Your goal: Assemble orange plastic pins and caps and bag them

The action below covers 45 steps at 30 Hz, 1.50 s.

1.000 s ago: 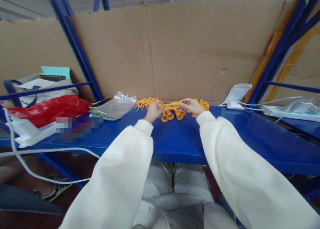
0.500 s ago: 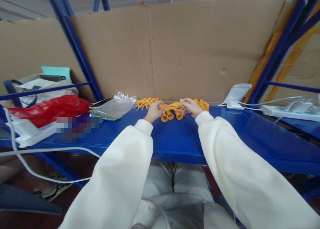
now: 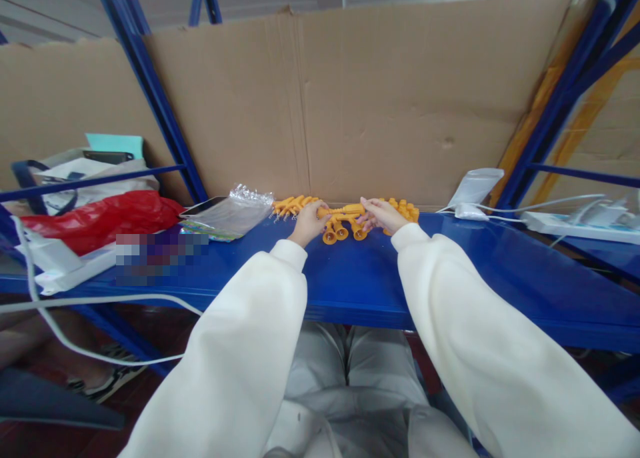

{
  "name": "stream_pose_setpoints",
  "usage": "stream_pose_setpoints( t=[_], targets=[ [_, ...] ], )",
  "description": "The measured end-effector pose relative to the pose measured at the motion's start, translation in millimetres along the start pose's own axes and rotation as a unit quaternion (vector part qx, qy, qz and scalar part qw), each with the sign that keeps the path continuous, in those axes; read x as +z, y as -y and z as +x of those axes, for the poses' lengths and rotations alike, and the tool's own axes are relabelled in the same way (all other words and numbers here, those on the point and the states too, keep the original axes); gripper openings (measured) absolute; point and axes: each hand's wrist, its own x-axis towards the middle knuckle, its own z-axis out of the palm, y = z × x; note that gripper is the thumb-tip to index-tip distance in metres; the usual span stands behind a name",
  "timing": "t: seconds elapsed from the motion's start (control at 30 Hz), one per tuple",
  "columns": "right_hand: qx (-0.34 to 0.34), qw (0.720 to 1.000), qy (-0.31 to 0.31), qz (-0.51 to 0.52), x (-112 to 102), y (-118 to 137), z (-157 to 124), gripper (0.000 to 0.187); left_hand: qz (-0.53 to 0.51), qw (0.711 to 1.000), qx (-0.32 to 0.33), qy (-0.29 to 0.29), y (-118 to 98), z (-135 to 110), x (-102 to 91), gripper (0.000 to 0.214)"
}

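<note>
My left hand (image 3: 309,223) is closed on the left end of an orange plastic rod-like piece (image 3: 345,211). At its other end, the fingers of my right hand (image 3: 382,215) pinch the same piece, so it lies level between both hands. Just below it, several orange pieces with flared, cup-shaped ends (image 3: 341,231) rest on the blue shelf, openings towards me. Behind my left hand is a row of slim orange pieces (image 3: 295,205) with small metal-looking ends. More orange pieces (image 3: 407,209) are stacked beyond my right hand, which partly hides them.
A clear plastic bag (image 3: 235,215) and a dark flat device (image 3: 203,207) lie left of the orange pieces. Farther left are a red plastic bag (image 3: 105,219) and a white power strip (image 3: 83,271) with cables. A cardboard wall (image 3: 375,98) stands behind; blue posts (image 3: 160,98) flank it.
Both hands stay in nearly the same place on the orange rod-like piece. The fingers of my right hand have shifted slightly, and more of the piece shows between the hands.
</note>
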Motion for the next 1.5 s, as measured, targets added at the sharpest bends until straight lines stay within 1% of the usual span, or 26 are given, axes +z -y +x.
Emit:
stream_pose_setpoints(
  t=[0.1, 0.23, 0.33, 0.43, 0.53, 0.63, 0.83, 0.9, 0.97, 1.13, 1.27, 1.37, 1.5],
  targets=[
    [-0.01, 1.0, 0.021, 0.0, -0.9, 0.6, -2.0, 0.035, 0.002, 1.0, -0.003, -0.008, 1.6, 0.7, -0.1, 0.015],
    [-0.018, 0.999, 0.02, -0.041, -3.0, -0.3, 2.4, 0.036, -0.005, 1.0, 0.008, -0.014, 5.9, 2.3, 0.8, 0.016],
    [-0.006, 0.997, 0.021, -0.075, -5.2, -2.7, 7.6, 0.047, -0.009, 1.0, 0.015, -0.017, 9.1, 3.3, 2.2, 0.018],
    [-0.005, 0.995, 0.025, -0.098, -7.3, -5.9, 11.3, 0.058, 0.009, 0.999, 0.039, -0.03, 10.8, 3.7, 3.4, 0.018],
    [-0.017, 0.994, 0.032, -0.105, -8.4, -8.1, 12.8, 0.062, 0.028, 0.998, 0.046, -0.03, 10.4, 3.5, 3.8, 0.018],
    [-0.021, 0.995, 0.034, -0.096, -8.2, -7.9, 11.7, 0.059, 0.051, 0.997, 0.046, -0.025, 9.1, 2.9, 3.1, 0.018],
    [0.004, 0.998, 0.049, -0.041, -6.5, -2.4, 2.2, 0.038, 0.058, 0.996, 0.068, -0.029, 12.2, 4.2, 0.9, 0.015],
    [0.006, 0.998, 0.054, -0.034, -6.7, -1.3, 0.0, 0.036, 0.058, 0.995, 0.073, -0.031, 14.6, 5.0, 1.1, 0.015],
    [-0.001, 0.998, 0.056, -0.042, -7.2, -1.3, 0.1, 0.037, 0.059, 0.995, 0.079, -0.031, 16.3, 5.6, 1.6, 0.016],
    [-0.007, 0.995, 0.039, -0.088, -8.9, -6.6, 8.5, 0.051, 0.061, 0.994, 0.088, -0.031, 16.9, 6.0, 2.9, 0.017],
    [-0.003, 0.995, 0.031, -0.098, -9.4, -10.8, 13.4, 0.055, 0.051, 0.994, 0.093, -0.026, 17.6, 6.9, 4.0, 0.016],
    [0.002, 0.995, 0.033, -0.096, -9.9, -10.3, 11.6, 0.054, 0.044, 0.995, 0.092, -0.021, 18.9, 7.6, 4.4, 0.015],
    [0.007, 0.995, 0.068, -0.072, -11.7, -8.1, 7.0, 0.044, 0.034, 0.996, 0.085, -0.02, 18.8, 7.1, 3.3, 0.016]
  ],
)
